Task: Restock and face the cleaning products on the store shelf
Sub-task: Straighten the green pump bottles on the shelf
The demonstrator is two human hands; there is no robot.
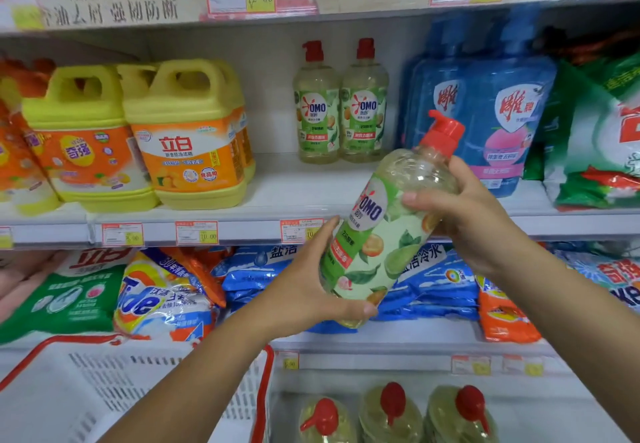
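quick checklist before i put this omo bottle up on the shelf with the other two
1. Grip on the held bottle: left hand round its base, right hand round its upper body: ok.
2. Red pump cap in place: ok.
3. Held bottle upright: tilted, cap toward the upper right: not ok.
4. Bare shelf in front of the left standing bottle and right standing bottle: ok.
5. Held bottle's label turned toward the camera: ok.
6. Space behind the standing bottles: cannot tell.
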